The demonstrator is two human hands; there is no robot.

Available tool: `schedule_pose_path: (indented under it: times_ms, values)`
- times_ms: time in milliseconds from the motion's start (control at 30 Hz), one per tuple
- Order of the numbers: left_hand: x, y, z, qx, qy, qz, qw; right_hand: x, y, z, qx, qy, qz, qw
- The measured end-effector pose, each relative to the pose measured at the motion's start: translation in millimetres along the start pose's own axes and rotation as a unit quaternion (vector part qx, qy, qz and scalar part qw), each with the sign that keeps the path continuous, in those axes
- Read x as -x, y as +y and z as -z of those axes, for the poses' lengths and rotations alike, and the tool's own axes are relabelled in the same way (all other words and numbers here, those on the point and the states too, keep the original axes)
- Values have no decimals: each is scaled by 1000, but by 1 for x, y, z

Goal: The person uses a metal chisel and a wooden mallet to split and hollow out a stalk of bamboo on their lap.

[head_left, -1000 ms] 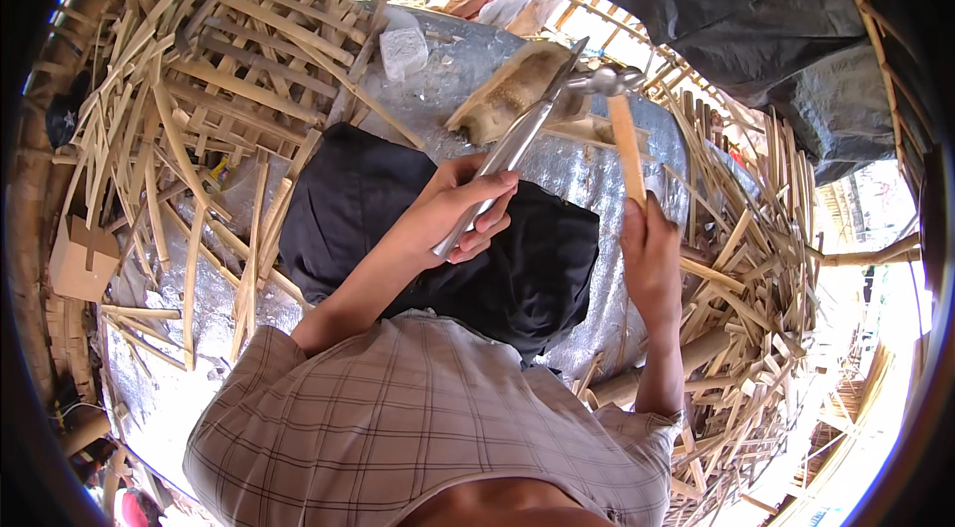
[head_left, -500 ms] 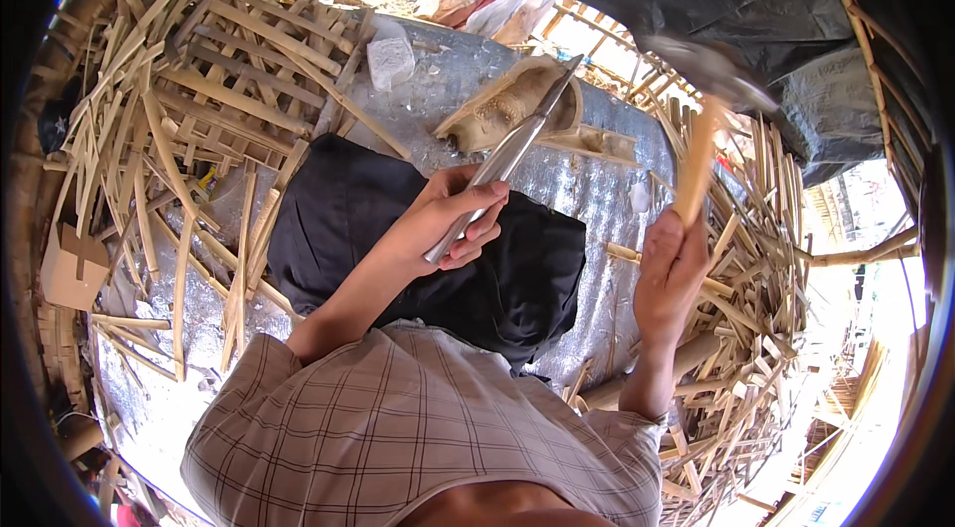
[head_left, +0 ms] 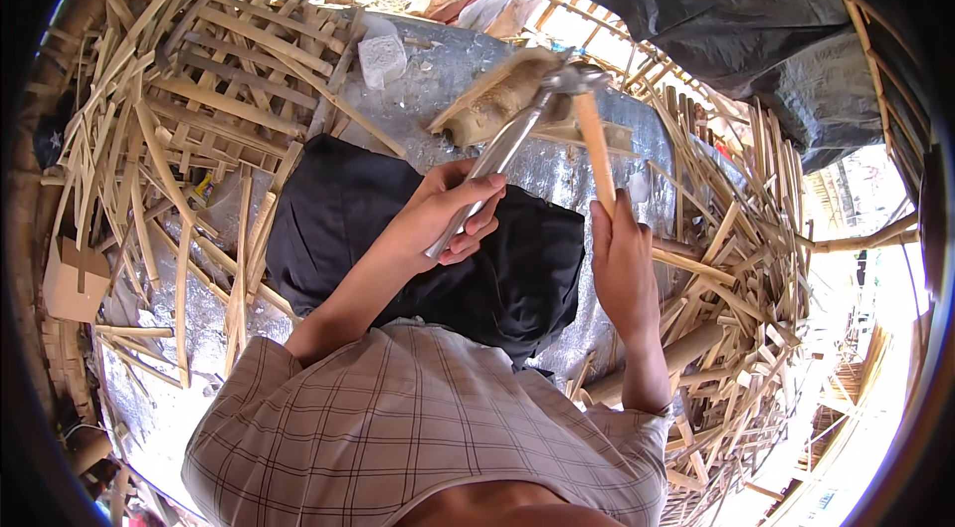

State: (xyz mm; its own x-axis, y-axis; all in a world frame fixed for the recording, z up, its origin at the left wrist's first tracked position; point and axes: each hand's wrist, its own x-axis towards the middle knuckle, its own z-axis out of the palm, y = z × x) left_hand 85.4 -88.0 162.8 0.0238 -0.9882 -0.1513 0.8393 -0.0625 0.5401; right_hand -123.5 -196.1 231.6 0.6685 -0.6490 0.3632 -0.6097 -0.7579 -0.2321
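Note:
My left hand [head_left: 453, 213] is closed around the handle of a long silvery metal tool [head_left: 512, 137] with a narrow pointed far end, which slants up and away to the right. In my right hand [head_left: 627, 263] is a hammer [head_left: 594, 149] with a pale wooden handle. Its metal head overlaps the tool's upper part; whether they touch I cannot tell. Behind both lies a hollowed tan piece of wood or bamboo [head_left: 476, 107] on a grey metal sheet [head_left: 438, 57]. Black cloth [head_left: 338, 213] covers my legs beneath my hands.
Bamboo strips [head_left: 139, 164] are heaped at the left, with a woven lattice among them. More strips [head_left: 736, 298] pile up at the right. A whitish block [head_left: 382, 61] sits on the sheet, a cardboard box [head_left: 78, 280] at far left. Dark plastic sheeting [head_left: 716, 9] hangs upper right.
My right hand has swung the hammer left and slightly down, bringing its head to the metal tool's upper part. My left hand and the tool have hardly moved.

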Motion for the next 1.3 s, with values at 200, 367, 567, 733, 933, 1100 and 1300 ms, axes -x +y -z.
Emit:
schedule_pose_path:
  times_ms: [200,367,567,733,933,1100,1300]
  values:
    - [0,2,-4,-10,5,15,1000,6,7,4,-348,141,-107,921]
    - [0,4,-1,-4,16,11,1000,-2,5,1,-44,-53,-35,997]
    - [-5,4,-2,6,19,10,1000,13,9,-6,-366,167,-109,909]
    - [0,2,2,1,43,26,999,-15,-6,22,-89,-119,-114,982]
    - [-3,4,-4,4,33,18,999,2,7,-6,-129,16,-68,989]
    - [-5,4,-6,-17,40,21,999,-9,-4,27,-114,-88,-85,986]
    - [2,51,6,-188,40,31,981,13,9,-1,-364,28,-159,917]
